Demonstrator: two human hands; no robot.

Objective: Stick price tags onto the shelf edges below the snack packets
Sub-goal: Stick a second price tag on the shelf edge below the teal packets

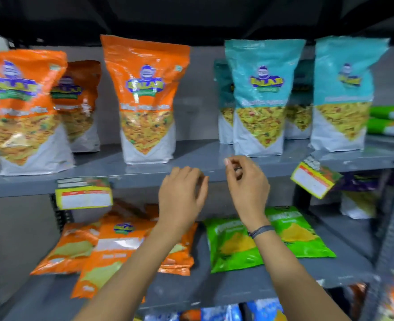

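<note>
Pinched thumb and forefinger form the right hand's [244, 181] grip, raised just in front of the shelf edge [214, 179]; whether anything thin sits between them is too blurred to tell. Beside it, the left hand [182, 193] has its fingers curled loosely against the same edge with no tag visible in it, though its palm side is hidden.

Two tags already hang on that edge: a left tag [84, 193] sits square well to the left of the hands, below the orange packets [142, 98]; a right tag [315, 179] hangs well to the right, below the teal packets [261, 96], and is tilted with one corner dropping. The stretch of edge between them, where the hands are, is bare.

Risks, as I judge them: the tilted tag looks only partly stuck and could peel off if brushed. If a tag or backing is in the pinch, it could fold onto itself or go on crooked, since the hands are moving fast enough to blur. A knuckle pushed too far over the edge could topple the upright packets standing close behind it.

Nothing here serves as a container; the lower shelf [237, 290] under the edge carries flat orange pouches [122, 246] and green pouches [235, 244] lying on their backs.
</note>
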